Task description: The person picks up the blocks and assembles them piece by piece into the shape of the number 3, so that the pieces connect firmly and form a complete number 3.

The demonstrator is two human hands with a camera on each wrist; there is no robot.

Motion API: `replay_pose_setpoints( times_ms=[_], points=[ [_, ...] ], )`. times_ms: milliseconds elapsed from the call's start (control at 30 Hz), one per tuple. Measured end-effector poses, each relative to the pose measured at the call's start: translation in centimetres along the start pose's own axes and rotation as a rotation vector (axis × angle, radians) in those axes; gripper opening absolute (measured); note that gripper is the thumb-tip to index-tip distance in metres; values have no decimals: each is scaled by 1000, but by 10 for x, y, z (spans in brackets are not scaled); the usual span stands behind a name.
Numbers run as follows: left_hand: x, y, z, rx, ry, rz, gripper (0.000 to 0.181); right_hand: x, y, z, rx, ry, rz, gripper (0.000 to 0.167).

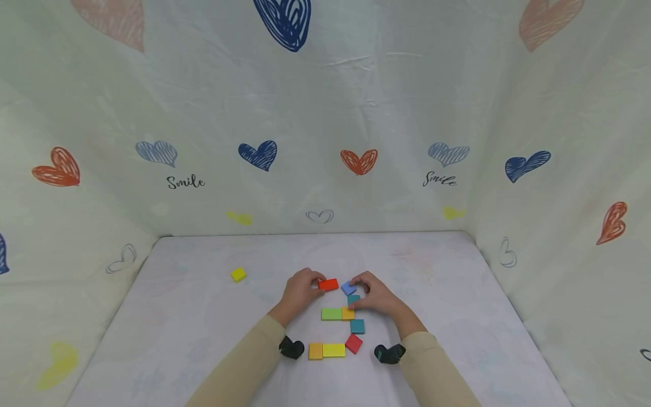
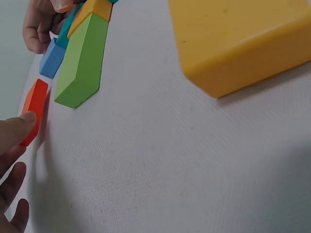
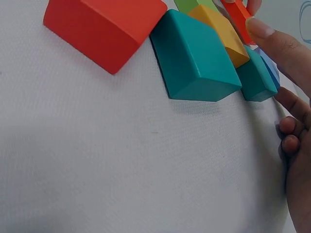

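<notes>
Between thumb and fingers, my left hand (image 1: 299, 292) pinches an orange-red block (image 1: 329, 285) by its left end, left of a blue block (image 1: 348, 288). My right hand (image 1: 378, 297) reaches around the blue block and a teal block (image 1: 354, 298). Its fingers lie beside the blue block; its thumb is apart from them, over the teal block's near end. Just below, a light green block (image 1: 331, 314) adjoins an orange-yellow block (image 1: 348, 314). A second teal block (image 1: 357, 327) and a tilted red block (image 3: 104, 29) follow nearer the body.
A yellow block (image 1: 334, 350) and an orange block (image 1: 315, 351) lie end to end at the near side. One loose yellow block (image 1: 238, 275) sits far left on the white tabletop (image 1: 432, 271). A heart-printed curtain (image 1: 305, 102) surrounds the back and sides.
</notes>
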State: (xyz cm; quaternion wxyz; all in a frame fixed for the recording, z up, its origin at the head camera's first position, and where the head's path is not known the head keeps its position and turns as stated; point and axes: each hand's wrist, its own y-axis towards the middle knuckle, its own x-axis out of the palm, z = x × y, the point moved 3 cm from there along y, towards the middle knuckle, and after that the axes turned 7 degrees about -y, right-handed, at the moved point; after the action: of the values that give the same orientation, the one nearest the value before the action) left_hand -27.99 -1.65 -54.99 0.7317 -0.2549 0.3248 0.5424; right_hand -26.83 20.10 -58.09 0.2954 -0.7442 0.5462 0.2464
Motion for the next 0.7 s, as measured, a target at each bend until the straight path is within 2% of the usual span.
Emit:
replay_pose_setpoints(
  times_ms=[233, 400, 700],
  points=[
    [3, 11, -5, -12, -67, -53, 24, -1, 0, -2, 13, 1, -11, 56],
    [5, 12, -9, -36, -107, -74, 25, 0, 1, -3, 1, -2, -22, 56],
    [6, 11, -22, -32, -240, -67, 28, -2, -1, -3, -4, 2, -14, 54]
  ],
)
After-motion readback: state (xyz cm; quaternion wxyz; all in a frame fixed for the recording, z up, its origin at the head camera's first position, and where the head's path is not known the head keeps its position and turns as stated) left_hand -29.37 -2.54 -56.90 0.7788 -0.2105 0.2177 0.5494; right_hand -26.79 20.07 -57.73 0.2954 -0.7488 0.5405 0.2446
